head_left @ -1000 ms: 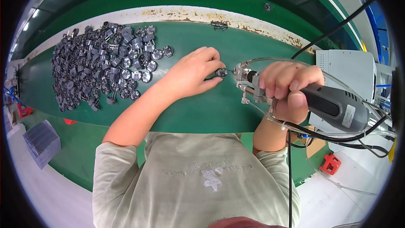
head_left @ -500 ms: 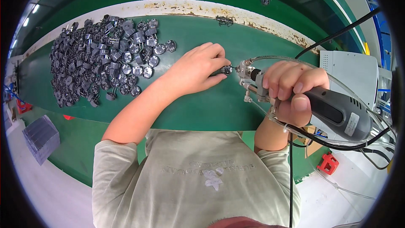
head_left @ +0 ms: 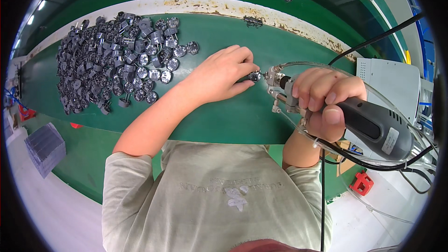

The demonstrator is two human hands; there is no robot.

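My left hand is closed, pinching a small round dark part between thumb and fingers, just above the green tabletop. The part has a shiny, clear-looking face, turned to the right. My right hand is wrapped round the dark grey body of a powered screwdriver, which lies almost level. Its metal nose points left at the part, and the thin tip is very close to it; whether they touch I cannot tell. Clear hoses and black cables trail off the screwdriver to the right.
A large pile of similar round dark parts covers the left of the green table. Behind runs a white, rust-flecked ledge. A light grey box-shaped machine stands at the right. Below are a grey box and a red object.
The whole view has shifted slightly. Both hands keep their grips, with the part and the screwdriver nose still close together.
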